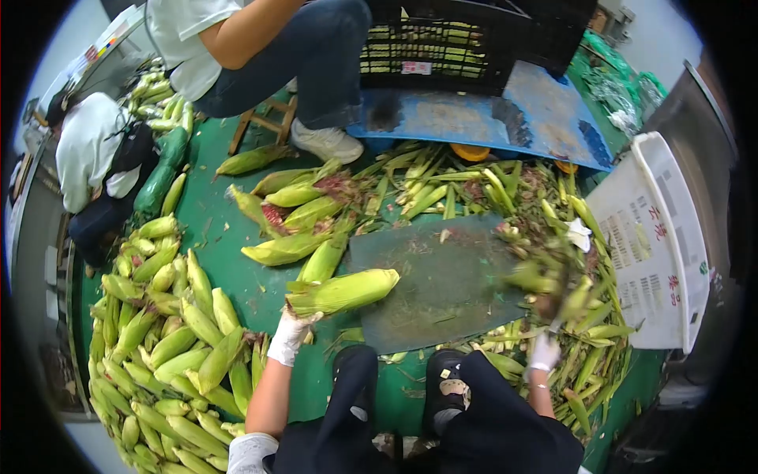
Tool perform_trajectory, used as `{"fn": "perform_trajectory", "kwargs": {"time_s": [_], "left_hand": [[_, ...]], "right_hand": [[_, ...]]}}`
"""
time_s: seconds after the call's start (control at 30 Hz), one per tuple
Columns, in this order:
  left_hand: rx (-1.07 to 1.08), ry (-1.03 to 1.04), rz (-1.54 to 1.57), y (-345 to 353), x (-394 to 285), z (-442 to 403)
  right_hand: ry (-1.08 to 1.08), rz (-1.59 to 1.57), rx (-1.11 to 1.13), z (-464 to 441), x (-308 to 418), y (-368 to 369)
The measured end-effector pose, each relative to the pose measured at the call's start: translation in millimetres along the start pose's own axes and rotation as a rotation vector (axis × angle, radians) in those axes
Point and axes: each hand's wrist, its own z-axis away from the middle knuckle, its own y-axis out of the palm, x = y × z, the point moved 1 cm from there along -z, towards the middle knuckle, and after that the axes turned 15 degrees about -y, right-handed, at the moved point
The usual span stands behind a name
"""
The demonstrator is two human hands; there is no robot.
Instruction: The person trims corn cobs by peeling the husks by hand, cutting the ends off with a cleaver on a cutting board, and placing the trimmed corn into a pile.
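Corn in green husk (343, 292) lies in the grasp of the left hand (290, 336), whose white-gloved fingers are closed around the stalk end; the ear points rightward, its tip over the near-left corner of a dark mat (438, 276) on the green floor (201, 217). The right hand (543, 351), also in a white glove, is closed on the handle of a knife (561, 300), blurred, with its blade up among trimmings at the mat's right side.

At the top, a black slatted crate (422, 39) with a red-and-white label stands on a blue platform (474, 118); green pieces show through its slots. A white crate (647, 237) with red lettering stands tilted on the right, beside the heap of cut husks and stalks (588, 316); what it holds cannot be made out. A bulging green bag (162, 170) lies by a crouching person (95, 150) at the left, its contents hidden.

Unhusked ears form a large pile (174, 347) on the left, and a smaller group (296, 205) lies beyond the left hand, near another person's shoe (325, 142).
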Motion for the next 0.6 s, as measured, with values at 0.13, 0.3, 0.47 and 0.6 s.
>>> {"fn": "perform_trajectory", "kwargs": {"time_s": [0.13,0.3,0.47,0.6], "left_hand": [[-0.006,0.042,-0.095,-11.2,-38.2,49.6],[-0.016,0.036,-0.002,-32.6,-50.8,78.9],[0.078,0.096,-0.079,-7.7,-63.2,85.4],[0.159,0.015,-0.058,-4.7,-62.2,79.6]], "right_hand": [[-0.120,-0.103,-0.244,-8.5,-43.1,-52.0],[-0.285,-0.082,-0.076,22.7,3.4,-51.7],[-0.389,0.256,0.209,31.0,-7.8,-20.7],[-0.530,0.365,0.212,40.1,-10.3,1.7]]}}
